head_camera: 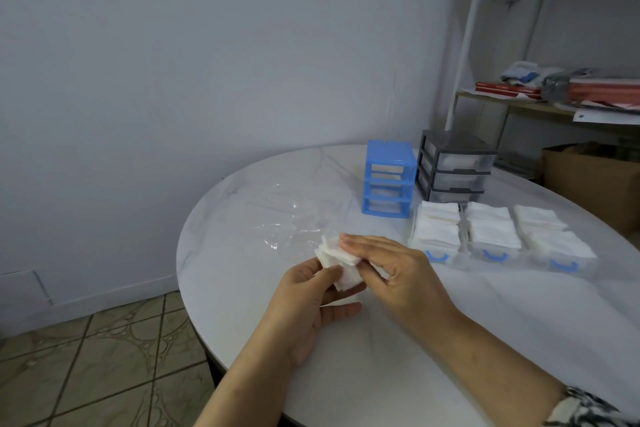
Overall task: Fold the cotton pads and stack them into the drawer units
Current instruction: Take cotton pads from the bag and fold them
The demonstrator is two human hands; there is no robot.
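My left hand (313, 302) holds a small bundle of white cotton pads (337, 262) above the white table, thumb on top and fingers curled underneath. My right hand (391, 269) lies over the bundle with its fingers stretched flat across the top pad and its thumb under the edge. Three clear drawers (491, 255) with blue handles stand on the table to the right, each filled with stacked folded pads (436, 229). Behind them stand an empty blue drawer frame (388, 180) and a grey drawer unit (453, 166) with its drawers in.
A crumpled clear plastic wrapper (294, 218) lies on the round white table (415, 340) just beyond my hands. A metal shelf rack (554, 94) with books and a cardboard box (588, 177) stand at the right. Tiled floor lies to the left.
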